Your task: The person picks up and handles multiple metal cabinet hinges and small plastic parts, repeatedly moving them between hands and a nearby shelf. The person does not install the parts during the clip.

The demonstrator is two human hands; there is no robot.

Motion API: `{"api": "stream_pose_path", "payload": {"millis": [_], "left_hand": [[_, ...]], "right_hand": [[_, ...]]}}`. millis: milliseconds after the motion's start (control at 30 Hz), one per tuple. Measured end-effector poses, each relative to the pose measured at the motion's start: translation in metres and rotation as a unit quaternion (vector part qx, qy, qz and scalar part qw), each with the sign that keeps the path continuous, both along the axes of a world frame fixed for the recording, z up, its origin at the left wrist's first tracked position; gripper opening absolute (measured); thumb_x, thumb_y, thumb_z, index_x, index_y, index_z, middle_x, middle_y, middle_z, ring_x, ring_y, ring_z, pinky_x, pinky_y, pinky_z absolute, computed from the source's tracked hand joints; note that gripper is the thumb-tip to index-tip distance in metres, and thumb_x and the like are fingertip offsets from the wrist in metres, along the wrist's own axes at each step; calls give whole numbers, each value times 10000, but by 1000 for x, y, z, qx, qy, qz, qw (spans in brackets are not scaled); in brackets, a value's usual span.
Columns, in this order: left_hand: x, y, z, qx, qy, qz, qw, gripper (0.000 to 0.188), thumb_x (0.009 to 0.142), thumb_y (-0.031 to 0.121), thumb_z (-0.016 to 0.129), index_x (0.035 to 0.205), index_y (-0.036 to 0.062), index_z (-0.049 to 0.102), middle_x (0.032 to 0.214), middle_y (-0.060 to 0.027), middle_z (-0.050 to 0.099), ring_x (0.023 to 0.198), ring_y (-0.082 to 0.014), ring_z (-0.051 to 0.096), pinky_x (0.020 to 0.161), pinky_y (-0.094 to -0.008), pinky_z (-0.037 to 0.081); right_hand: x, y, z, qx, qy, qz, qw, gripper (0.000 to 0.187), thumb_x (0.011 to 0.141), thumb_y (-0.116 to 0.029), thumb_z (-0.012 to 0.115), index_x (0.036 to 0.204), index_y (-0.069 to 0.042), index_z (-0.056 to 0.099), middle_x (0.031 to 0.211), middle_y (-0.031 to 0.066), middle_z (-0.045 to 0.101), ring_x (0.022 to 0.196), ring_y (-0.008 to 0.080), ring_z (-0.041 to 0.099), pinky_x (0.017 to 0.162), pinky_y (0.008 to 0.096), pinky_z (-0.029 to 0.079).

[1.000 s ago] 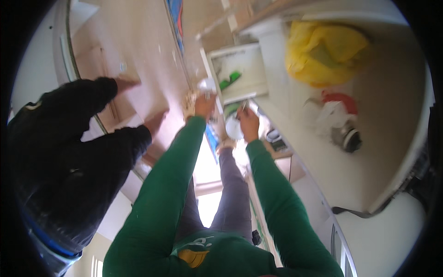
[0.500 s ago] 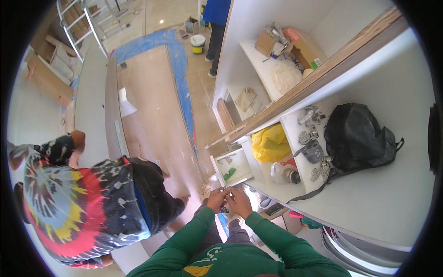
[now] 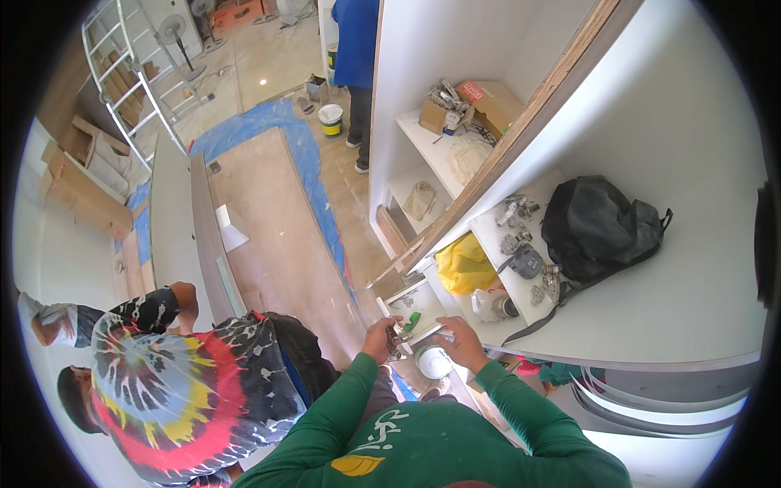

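My left hand [image 3: 379,340] is closed on a shiny metal cabinet hinge [image 3: 397,337], partly hidden by its fingers. To the right, my right hand [image 3: 464,345] reaches over the corner of a pulled-out white drawer [image 3: 429,304], fingers apart; no object shows in it. Inside the drawer lies a green item [image 3: 412,320]. A white round bucket [image 3: 434,363] is visible below, between my hands. On the cabinet shelf to the right, several similar metal hinges [image 3: 516,211] lie beside a small grey pouch [image 3: 525,261] and a black backpack [image 3: 598,232].
A yellow bag [image 3: 465,264] and a jar [image 3: 508,307] fill the compartment beside the drawer. A co-worker in a tie-dye shirt [image 3: 175,382] bends close on my left. A large wooden panel [image 3: 264,207] lies over blue sheeting [image 3: 313,175]. Another person in blue [image 3: 355,49] stands ahead; a ladder [image 3: 130,73] is far left.
My hands were together around the metal hinge; now they are apart. The right has moved right to the drawer, while the left keeps the hinge. The co-worker on my left has shifted.
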State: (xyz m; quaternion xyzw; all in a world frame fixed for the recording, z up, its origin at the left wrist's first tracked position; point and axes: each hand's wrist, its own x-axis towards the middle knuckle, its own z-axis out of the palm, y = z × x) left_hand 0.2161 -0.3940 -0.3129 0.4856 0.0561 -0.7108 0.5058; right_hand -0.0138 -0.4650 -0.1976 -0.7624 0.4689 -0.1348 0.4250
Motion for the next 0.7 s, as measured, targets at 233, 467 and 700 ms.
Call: {"api": "stream_pose_path", "payload": {"millis": [233,467,700], "left_hand": [[16,-11,7,-71,81,29,994,258,1027,221,487,1120,26,628,937,-115,701,870,-333,720,870,-473,594],[26,-14,19,-110,89,50,989,204,1026,204,519,1111,35,591,832,-104,665,867,-332,734,884,-457,604],[52,-19,2,-114,19,66,991,101,1022,127,618,1088,50,610,857,-78,658,863,-259,732,776,-418,619]], "right_hand": [[-22,-18,8,19,4,-62,998,409,913,-234,787,1257,-34,691,1131,158,679,1000,284,692,802,376,566],[-23,-57,47,-37,-18,-115,993,336,927,-168,772,1234,-54,699,1141,116,698,1000,224,696,815,360,558],[-47,-126,99,-73,-95,-175,977,327,967,-193,735,1255,-40,706,1152,73,724,1027,170,681,891,332,551]]}}
